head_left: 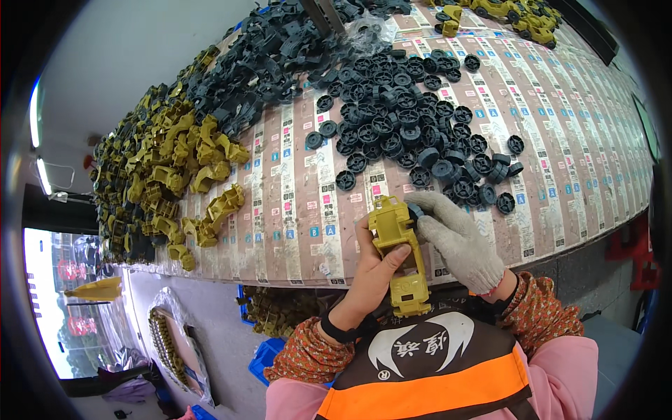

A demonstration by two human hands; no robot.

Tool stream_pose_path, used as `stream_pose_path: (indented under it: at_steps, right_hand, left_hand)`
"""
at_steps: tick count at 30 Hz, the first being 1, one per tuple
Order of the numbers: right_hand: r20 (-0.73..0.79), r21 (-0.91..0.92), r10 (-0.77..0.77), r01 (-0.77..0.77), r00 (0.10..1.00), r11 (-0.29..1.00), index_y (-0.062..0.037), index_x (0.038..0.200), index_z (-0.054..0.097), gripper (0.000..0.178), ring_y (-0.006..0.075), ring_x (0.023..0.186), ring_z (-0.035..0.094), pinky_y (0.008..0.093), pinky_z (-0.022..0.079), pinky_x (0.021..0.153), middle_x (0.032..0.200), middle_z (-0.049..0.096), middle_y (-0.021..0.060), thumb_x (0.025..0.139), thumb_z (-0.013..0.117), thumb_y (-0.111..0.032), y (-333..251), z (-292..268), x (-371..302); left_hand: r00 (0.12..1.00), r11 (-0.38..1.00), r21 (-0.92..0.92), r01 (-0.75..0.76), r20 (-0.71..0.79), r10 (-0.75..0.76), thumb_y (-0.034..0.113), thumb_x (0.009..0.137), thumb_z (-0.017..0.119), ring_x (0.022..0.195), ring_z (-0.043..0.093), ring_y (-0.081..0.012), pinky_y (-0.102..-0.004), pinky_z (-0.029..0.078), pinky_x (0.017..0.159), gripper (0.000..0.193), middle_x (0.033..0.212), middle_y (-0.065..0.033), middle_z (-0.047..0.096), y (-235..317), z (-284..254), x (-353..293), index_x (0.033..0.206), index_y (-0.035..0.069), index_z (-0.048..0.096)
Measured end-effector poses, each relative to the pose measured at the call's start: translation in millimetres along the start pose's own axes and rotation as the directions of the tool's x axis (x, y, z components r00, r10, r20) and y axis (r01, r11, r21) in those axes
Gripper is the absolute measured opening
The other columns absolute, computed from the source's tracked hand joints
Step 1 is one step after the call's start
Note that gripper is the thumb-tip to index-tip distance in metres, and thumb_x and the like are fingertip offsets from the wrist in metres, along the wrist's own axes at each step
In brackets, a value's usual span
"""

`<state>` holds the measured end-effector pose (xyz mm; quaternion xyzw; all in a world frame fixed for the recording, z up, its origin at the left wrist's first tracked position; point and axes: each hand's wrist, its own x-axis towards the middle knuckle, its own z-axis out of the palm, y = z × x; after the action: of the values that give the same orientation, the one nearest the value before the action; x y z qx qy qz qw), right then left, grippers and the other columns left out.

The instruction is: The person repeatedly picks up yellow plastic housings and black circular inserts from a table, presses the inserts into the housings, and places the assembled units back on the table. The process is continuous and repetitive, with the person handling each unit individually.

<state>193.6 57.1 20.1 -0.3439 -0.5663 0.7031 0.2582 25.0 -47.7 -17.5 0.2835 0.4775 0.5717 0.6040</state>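
Note:
My bare left hand [369,278] is wrapped round a yellow toy vehicle body [409,288], thumb across its open middle. The body is held lengthwise just over the table's near edge. On my right hand [458,241] is a whitish knitted glove. Its fingers pinch a black toy wheel [414,211] against the body's upper right side; the glove hides part of the wheel, and whether it is seated cannot be seen. Beyond my hands lies a heap of loose black wheels [392,119].
Yellow vehicle bodies [171,150] are heaped at the left, beside a pile of dark grey plastic parts [273,63]. Yellow vehicles with wheels [535,31] stand at the far right. A metal post [323,17] rises at the back. Below the table's left side is a blue bin [266,358].

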Motion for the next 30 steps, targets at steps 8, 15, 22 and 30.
stream_pose_path:
  at_steps: [8, 15, 22, 30]
  right_hand:
    - [-0.016, 0.199, 0.034, -0.030, 0.999, 0.980, -0.0004, 0.143, 0.057, 0.038, 0.0121, 0.109, 0.061, 0.0288, 0.051, 0.097, 0.123, 0.062, 0.0052, 0.106, 0.054, -0.012, 9.6, -2.2, -1.1]
    - [-0.085, -0.324, -0.186, 0.150, 0.979, 0.934, 0.0021, 0.138, 0.060, 0.037, 0.0257, 0.096, 0.071, 0.0334, 0.055, 0.088, 0.107, 0.071, 0.0158, 0.104, 0.056, -0.010, 6.7, -1.6, -8.5]
    - [0.004, -0.674, -0.399, 0.297, 0.917, 0.677, 0.0049, 0.135, 0.059, 0.048, 0.0425, 0.074, 0.070, 0.0481, 0.055, 0.067, 0.086, 0.070, 0.0232, 0.088, 0.062, -0.006, 4.7, -6.5, -27.3]
    - [-0.018, -0.778, -0.347, 0.205, 0.938, 0.594, 0.0014, 0.127, 0.060, 0.045, 0.0446, 0.075, 0.069, 0.0497, 0.053, 0.066, 0.083, 0.067, 0.0226, 0.082, 0.062, -0.003, -17.8, -33.3, -45.2]
  left_hand:
    - [1.000, 0.999, -0.047, 0.013, -0.024, -0.014, 0.010, 0.107, 0.062, 0.129, 0.054, -0.0186, -0.0352, 0.048, 0.109, 0.065, 0.140, -0.0091, 0.051, -0.1, 5.6, 0.0, 0.155, 0.013, 0.018]
    - [0.994, 0.948, 0.303, -0.103, -0.011, 0.112, 0.011, 0.105, 0.065, 0.125, 0.059, -0.0203, -0.0355, 0.049, 0.106, 0.061, 0.136, -0.0115, 0.056, 1.7, 13.3, 2.9, 0.151, 0.008, 0.024]
    - [0.993, 0.881, 0.466, -0.076, 0.111, 0.027, 0.013, 0.106, 0.064, 0.123, 0.063, -0.0233, -0.0349, 0.049, 0.103, 0.056, 0.134, -0.0145, 0.059, 7.6, 14.5, 4.0, 0.146, 0.002, 0.027]
    - [0.954, 0.898, 0.428, -0.105, 0.297, -0.030, 0.014, 0.106, 0.063, 0.125, 0.059, -0.0229, -0.0354, 0.047, 0.105, 0.055, 0.133, -0.0136, 0.055, 4.6, 31.8, 21.2, 0.146, 0.000, 0.027]
